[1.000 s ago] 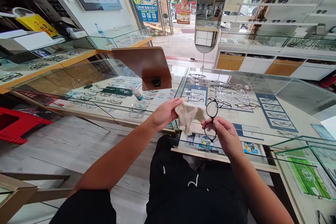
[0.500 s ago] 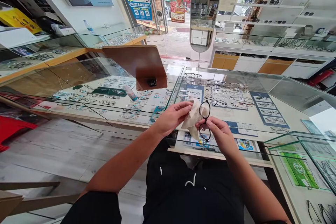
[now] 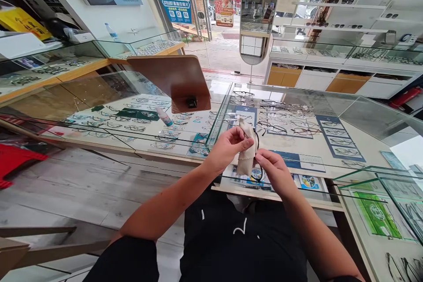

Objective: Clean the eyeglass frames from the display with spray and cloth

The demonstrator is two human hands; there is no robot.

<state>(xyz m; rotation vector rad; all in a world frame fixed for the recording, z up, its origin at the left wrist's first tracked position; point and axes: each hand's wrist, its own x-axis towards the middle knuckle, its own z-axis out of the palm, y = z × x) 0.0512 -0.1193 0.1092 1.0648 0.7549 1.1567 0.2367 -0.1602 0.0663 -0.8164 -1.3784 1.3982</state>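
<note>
My left hand (image 3: 228, 149) pinches a beige cleaning cloth (image 3: 246, 153) and presses it over a pair of black round-framed glasses (image 3: 257, 168). My right hand (image 3: 272, 172) grips those glasses by the frame, just right of the cloth. The cloth hides most of the lenses; only thin black rim parts show. Both hands hover in front of my lap, above the near edge of a glass display counter (image 3: 330, 110).
The counter holds several rows of spectacle frames. A small spray bottle (image 3: 164, 116) and a brown mirror back (image 3: 175, 81) stand on the left counter. A red stool (image 3: 16, 163) sits at the far left. Shelves with sunglasses (image 3: 346, 2) line the right wall.
The left hand has brought the cloth rightward onto the glasses, now covering the lenses that were exposed before. The hands have drawn closer together.
</note>
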